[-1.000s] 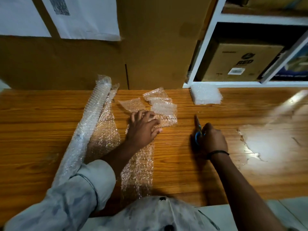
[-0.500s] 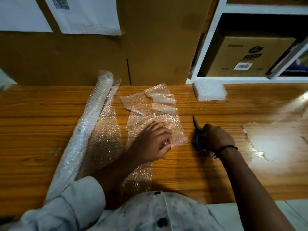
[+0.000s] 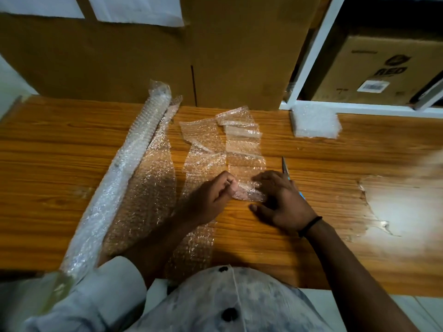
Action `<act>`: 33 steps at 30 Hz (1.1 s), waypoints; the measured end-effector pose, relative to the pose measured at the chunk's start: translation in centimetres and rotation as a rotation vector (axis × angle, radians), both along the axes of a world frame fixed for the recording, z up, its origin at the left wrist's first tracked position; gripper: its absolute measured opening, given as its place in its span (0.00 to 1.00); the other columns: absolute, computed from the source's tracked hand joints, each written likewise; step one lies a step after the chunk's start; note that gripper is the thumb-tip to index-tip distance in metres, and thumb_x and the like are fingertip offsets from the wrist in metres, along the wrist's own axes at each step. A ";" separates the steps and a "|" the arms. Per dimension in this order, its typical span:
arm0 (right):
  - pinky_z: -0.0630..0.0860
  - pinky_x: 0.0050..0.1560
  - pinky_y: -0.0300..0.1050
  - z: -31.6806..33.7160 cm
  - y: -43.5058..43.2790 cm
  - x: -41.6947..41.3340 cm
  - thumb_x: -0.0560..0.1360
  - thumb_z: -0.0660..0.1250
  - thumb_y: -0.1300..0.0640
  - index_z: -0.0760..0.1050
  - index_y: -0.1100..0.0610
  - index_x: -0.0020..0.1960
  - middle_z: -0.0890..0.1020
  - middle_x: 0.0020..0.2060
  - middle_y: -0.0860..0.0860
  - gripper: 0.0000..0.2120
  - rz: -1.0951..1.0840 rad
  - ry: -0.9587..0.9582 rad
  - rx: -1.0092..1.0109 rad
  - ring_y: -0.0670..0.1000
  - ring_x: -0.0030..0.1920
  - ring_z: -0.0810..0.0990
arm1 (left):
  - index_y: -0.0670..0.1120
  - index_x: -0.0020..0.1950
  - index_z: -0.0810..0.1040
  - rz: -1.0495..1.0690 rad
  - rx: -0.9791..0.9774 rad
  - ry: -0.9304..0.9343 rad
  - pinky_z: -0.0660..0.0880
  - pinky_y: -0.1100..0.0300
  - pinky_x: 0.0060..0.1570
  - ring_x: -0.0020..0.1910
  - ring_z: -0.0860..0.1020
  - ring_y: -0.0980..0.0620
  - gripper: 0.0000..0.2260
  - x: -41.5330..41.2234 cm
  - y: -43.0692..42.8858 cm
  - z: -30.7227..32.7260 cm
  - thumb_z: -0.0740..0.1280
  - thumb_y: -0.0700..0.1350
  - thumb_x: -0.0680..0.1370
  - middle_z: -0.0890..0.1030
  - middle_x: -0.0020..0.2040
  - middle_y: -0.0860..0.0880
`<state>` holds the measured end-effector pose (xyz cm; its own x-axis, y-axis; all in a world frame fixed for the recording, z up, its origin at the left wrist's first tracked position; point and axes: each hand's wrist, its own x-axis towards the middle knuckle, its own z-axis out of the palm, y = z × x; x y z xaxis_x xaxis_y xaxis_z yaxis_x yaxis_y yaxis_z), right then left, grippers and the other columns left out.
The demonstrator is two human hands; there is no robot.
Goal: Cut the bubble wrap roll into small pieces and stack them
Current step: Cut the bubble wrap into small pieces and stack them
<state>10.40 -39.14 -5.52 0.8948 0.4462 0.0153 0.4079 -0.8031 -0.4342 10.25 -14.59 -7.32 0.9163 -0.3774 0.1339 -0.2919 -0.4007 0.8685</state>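
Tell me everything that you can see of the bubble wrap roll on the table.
The bubble wrap roll is a long, thin tube of clear, shiny bubbled plastic, crinkled at its far end. It lies on the wooden table, slanting from near the cardboard box toward the pale sleeve. Its loose sheet spreads flat on its right side.

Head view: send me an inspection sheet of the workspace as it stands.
Surface: wooden table, worn pale patch at right.
Job's things: bubble wrap roll partly unrolled at left; loose pieces mid-table; white stack at back; scissors partly under right hand.
Clutter: nothing seen.
Grips: left hand pinches a piece; right hand touches it, hold on scissors unclear.
Cables: nothing seen.
Surroundings: cardboard boxes behind, white shelf at right.
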 end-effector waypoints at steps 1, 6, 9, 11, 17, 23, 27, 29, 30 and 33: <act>0.67 0.65 0.53 -0.1 0.1 -0.1 0.73 0.69 0.37 0.80 0.50 0.64 0.78 0.66 0.46 0.25 0.000 -0.008 0.018 0.50 0.70 0.72 | 0.52 0.53 0.72 0.023 -0.022 0.019 0.69 0.51 0.33 0.31 0.72 0.50 0.07 0.1 0.0 0.1 0.58 0.52 0.87 0.75 0.36 0.51; 0.77 0.35 0.53 0.2 0.4 -0.4 0.75 0.62 0.34 0.73 0.49 0.47 0.79 0.33 0.45 0.18 -0.172 0.104 0.217 0.47 0.34 0.78 | 0.57 0.61 0.73 0.081 -0.092 0.115 0.78 0.60 0.40 0.45 0.84 0.58 0.10 0.3 0.2 1.1 0.62 0.59 0.83 0.85 0.48 0.57; 0.80 0.42 0.58 -0.1 0.6 -0.2 0.77 0.71 0.45 0.75 0.50 0.54 0.84 0.38 0.46 0.11 -0.295 0.145 0.386 0.48 0.39 0.83 | 0.60 0.74 0.67 0.074 -0.031 0.114 0.80 0.61 0.47 0.55 0.83 0.59 0.23 0.6 0.3 1.6 0.67 0.61 0.81 0.81 0.64 0.55; 0.81 0.47 0.59 -0.3 0.9 0.1 0.77 0.74 0.54 0.74 0.46 0.59 0.86 0.39 0.48 0.13 -0.389 0.182 0.497 0.49 0.41 0.85 | 0.59 0.79 0.62 0.105 0.020 0.120 0.77 0.65 0.53 0.63 0.80 0.56 0.31 0.9 0.3 1.5 0.71 0.59 0.79 0.77 0.70 0.53; 0.79 0.38 0.55 -1.1 1.7 0.9 0.76 0.75 0.55 0.70 0.49 0.71 0.83 0.32 0.50 0.26 -0.537 0.120 0.500 0.51 0.34 0.82 | 0.55 0.83 0.57 0.174 0.111 -0.008 0.79 0.66 0.47 0.44 0.83 0.62 0.40 1.0 0.1 0.2 0.75 0.55 0.77 0.86 0.44 0.56; 0.79 0.42 0.52 -1.0 2.8 1.0 0.76 0.74 0.54 0.64 0.54 0.78 0.83 0.41 0.50 0.34 -0.505 0.025 0.284 0.56 0.43 0.83 | 0.55 0.82 0.61 0.167 0.143 -0.037 0.78 0.67 0.42 0.38 0.82 0.61 0.38 0.3 0.1 -0.9 0.77 0.52 0.76 0.84 0.39 0.57; 0.71 0.58 0.58 -1.1 3.8 -0.5 0.78 0.68 0.51 0.72 0.58 0.72 0.78 0.63 0.59 0.25 -0.416 -0.402 -0.037 0.64 0.63 0.73 | 0.54 0.79 0.67 0.175 0.169 -0.098 0.78 0.68 0.41 0.37 0.81 0.62 0.33 0.4 0.1 -0.7 0.76 0.52 0.77 0.83 0.39 0.58; 0.68 0.62 0.60 -1.2 4.3 -0.9 0.79 0.65 0.49 0.75 0.56 0.69 0.77 0.67 0.56 0.20 -0.265 -0.438 -0.100 0.61 0.70 0.70 | 0.53 0.78 0.69 0.194 0.184 -0.112 0.77 0.70 0.40 0.37 0.81 0.63 0.32 0.6 0.1 -0.5 0.76 0.52 0.77 0.84 0.39 0.57; 0.68 0.64 0.61 -1.5 4.4 -1.0 0.80 0.64 0.48 0.76 0.55 0.68 0.77 0.68 0.54 0.19 -0.193 -0.403 -0.118 0.60 0.72 0.69 | 0.53 0.77 0.69 0.211 0.201 -0.114 0.75 0.72 0.39 0.36 0.81 0.63 0.31 0.7 0.0 -0.4 0.76 0.52 0.76 0.84 0.38 0.57; 0.68 0.66 0.62 -2.7 4.1 -1.2 0.83 0.59 0.43 0.75 0.54 0.69 0.75 0.71 0.53 0.21 -0.137 -0.273 -0.149 0.57 0.77 0.66 | 0.55 0.74 0.73 0.254 0.312 -0.195 0.73 0.67 0.40 0.38 0.78 0.61 0.29 1.1 0.0 -0.1 0.77 0.53 0.75 0.82 0.38 0.58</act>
<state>9.15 -35.01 -8.24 0.9184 0.3374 0.2066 0.3769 -0.9049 -0.1976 11.39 -14.55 -7.40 0.9541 -0.1932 0.2290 -0.2968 -0.7147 0.6334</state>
